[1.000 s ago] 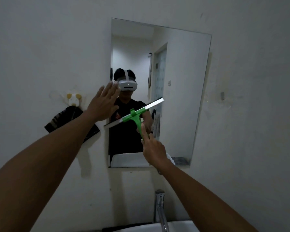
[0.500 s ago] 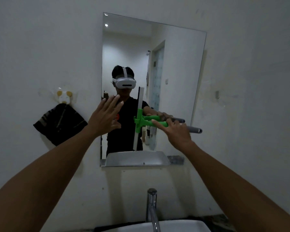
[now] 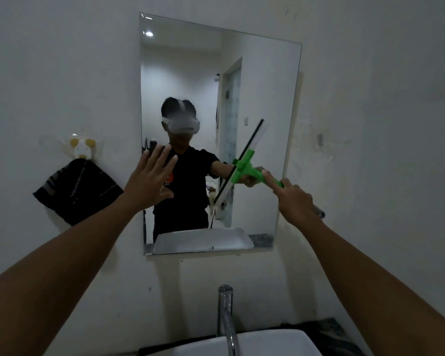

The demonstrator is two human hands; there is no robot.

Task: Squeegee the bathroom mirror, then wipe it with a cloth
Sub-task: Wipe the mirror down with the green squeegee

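We are working the squeegee (image 3: 244, 165) across the lower right of the mirror (image 3: 265, 98), at about four o'clock from the glass centre. Our right hand (image 3: 297, 201) is gripping the green handle, fingers curled round it, index finger laid straight along the shaft toward the head; we judge this is steering the blade and adding pressure. The blade is tilting, its top end toward one o'clock and its bottom toward seven, and appears to be lying against the glass, though contact is hard to confirm. The grey handle end is poking out behind the wrist at five o'clock.

Our left hand (image 3: 149, 181) is holding nothing: fingers straight and spread, palm facing the mirror's left edge at about eight o'clock. Whether it is touching the glass we cannot tell; likely it is bracing us.

A dark cloth (image 3: 75, 191) is hanging from a wall hook (image 3: 82, 148), at nine o'clock from the mirror, well apart from both hands, probably kept for the wiping step, not yet begun. Faucet (image 3: 226, 312) and basin (image 3: 267, 343) are sitting below at six o'clock.
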